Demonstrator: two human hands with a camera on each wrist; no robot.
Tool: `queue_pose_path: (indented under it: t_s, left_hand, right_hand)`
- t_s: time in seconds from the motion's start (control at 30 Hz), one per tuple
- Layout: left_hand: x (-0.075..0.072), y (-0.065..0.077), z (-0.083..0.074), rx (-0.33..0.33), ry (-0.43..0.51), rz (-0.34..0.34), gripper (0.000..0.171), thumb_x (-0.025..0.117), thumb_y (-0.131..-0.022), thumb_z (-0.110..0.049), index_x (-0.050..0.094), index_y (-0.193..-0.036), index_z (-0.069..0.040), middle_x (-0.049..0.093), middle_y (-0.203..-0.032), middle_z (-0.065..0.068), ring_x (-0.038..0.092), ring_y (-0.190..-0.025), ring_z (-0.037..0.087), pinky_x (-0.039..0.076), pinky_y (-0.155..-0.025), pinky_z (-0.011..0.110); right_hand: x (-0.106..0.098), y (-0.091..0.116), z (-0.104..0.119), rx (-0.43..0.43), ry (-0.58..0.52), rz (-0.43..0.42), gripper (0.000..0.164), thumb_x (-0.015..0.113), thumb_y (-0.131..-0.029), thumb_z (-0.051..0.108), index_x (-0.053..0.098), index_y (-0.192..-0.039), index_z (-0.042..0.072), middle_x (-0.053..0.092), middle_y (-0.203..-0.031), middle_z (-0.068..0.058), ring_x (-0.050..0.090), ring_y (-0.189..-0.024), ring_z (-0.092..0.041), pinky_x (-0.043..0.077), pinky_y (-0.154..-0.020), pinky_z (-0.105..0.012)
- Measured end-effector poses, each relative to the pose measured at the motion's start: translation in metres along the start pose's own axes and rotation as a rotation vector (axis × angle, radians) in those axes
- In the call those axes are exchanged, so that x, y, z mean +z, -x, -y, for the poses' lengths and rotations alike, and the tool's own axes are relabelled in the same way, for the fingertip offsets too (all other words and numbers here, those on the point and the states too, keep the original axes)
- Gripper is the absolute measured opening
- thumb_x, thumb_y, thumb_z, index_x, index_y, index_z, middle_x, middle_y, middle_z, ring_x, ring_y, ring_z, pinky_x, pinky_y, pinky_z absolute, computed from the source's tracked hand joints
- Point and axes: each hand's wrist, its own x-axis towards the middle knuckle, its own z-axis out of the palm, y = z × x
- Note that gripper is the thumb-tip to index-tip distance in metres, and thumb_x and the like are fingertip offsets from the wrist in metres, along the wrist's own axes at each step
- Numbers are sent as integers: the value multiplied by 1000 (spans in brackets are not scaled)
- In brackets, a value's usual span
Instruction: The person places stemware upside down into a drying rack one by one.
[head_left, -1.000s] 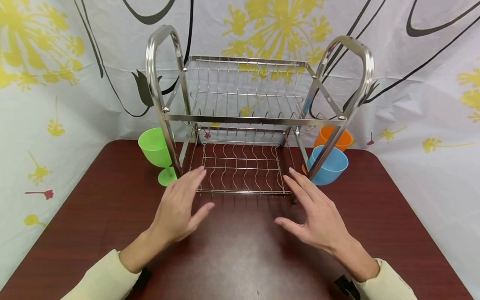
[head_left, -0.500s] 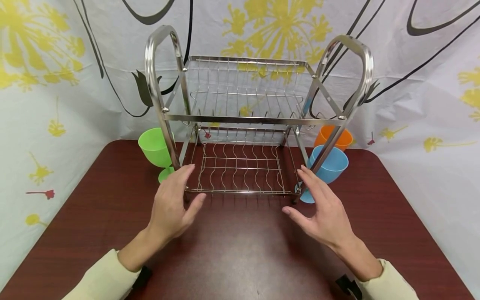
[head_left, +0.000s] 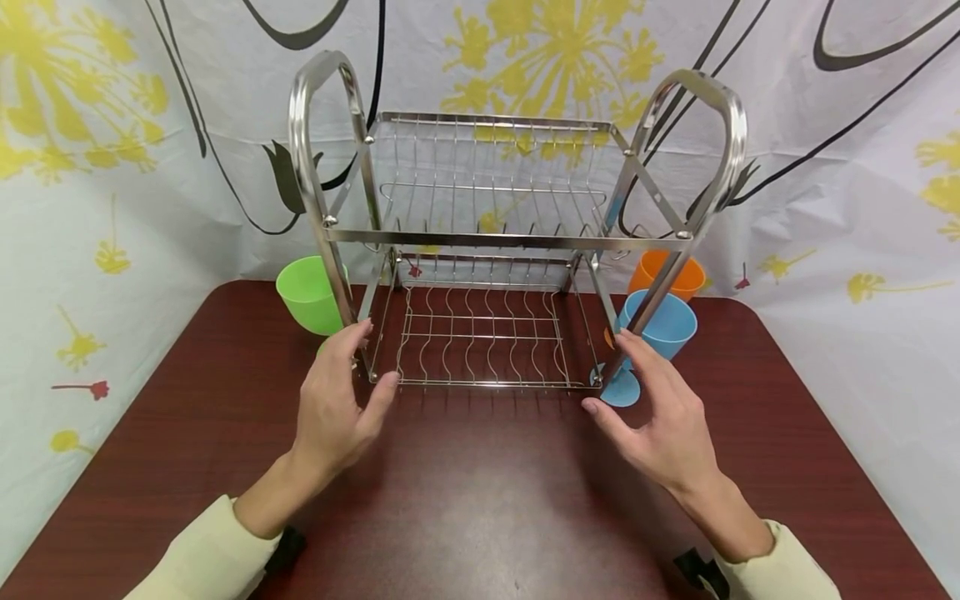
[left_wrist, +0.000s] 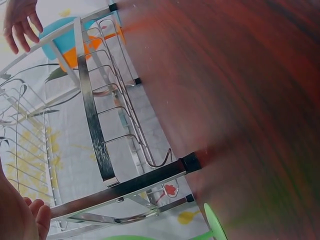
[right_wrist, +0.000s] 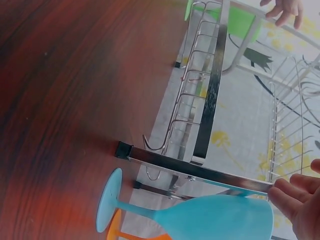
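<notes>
A two-tier metal dish rack (head_left: 510, 242) stands on the table. My left hand (head_left: 330, 408) is beside its front left leg, fingers loosely bent and thumb apart. In the left wrist view those fingers (left_wrist: 41, 220) lie right at the leg (left_wrist: 125, 187). On the other side, my right hand (head_left: 667, 417) is at the front right leg, thumb spread away from the fingers. The right wrist view has its fingertips (right_wrist: 285, 192) at that leg's edge (right_wrist: 200, 170). Neither hand is curled round anything.
A green goblet (head_left: 309, 298) stands left of the rack, partly behind its leg. To the right are a blue goblet (head_left: 669, 329) and, behind it, an orange one (head_left: 686, 277). A patterned curtain (head_left: 112, 225) hangs behind the dark red table (head_left: 480, 517).
Both hands have moved apart, the left to the left and the right to the right, from before the lower shelf to the front legs. The rack and goblets have stayed put.
</notes>
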Motion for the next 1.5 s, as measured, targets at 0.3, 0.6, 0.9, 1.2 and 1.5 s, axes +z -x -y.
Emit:
queue_pose_path:
  t_s: [0.3, 0.6, 0.9, 1.2, 1.5]
  left_hand:
    - [-3, 0, 2, -97, 70, 2, 58, 53, -95, -35, 47, -131, 9, 56, -119, 24, 57, -103, 31, 45, -76, 33]
    - [-3, -3, 2, -116, 134, -79, 54, 55, -93, -30, 46, -129, 10, 55, -112, 26, 55, -103, 32, 45, -77, 31]
    - [-5, -6, 5, -153, 188, -149, 52, 57, -89, -22, 47, -129, 9, 54, -113, 27, 55, -103, 33, 45, -78, 31]
    - [-4, -8, 6, -171, 201, -186, 52, 58, -83, -14, 46, -128, 10, 54, -112, 28, 55, -103, 33, 45, -81, 28]
    - [-4, -9, 8, -195, 186, -182, 54, 59, -83, -10, 44, -132, 8, 53, -112, 28, 54, -104, 32, 46, -84, 23]
  right_hand:
    - [-2, -3, -4, 32, -34, -59, 71, 65, -86, 55, 58, -133, 3, 63, -126, -12, 63, -98, -25, 39, -97, -9]
    - [-4, -4, -5, 51, -49, -98, 57, 77, -82, 31, 60, -129, 3, 66, -116, -14, 63, -100, -26, 42, -96, -12]
    - [-9, -6, -8, 103, 1, -148, 52, 75, -81, 19, 61, -127, 1, 64, -114, -19, 61, -103, -31, 39, -97, -11]
    - [-12, -9, -17, 173, 23, -205, 51, 77, -75, 4, 62, -124, -1, 64, -115, -20, 59, -100, -31, 37, -93, -9]
    - [-16, -10, -25, 213, 66, -215, 50, 75, -79, 6, 60, -126, -2, 60, -123, -21, 54, -107, -35, 35, -94, -10]
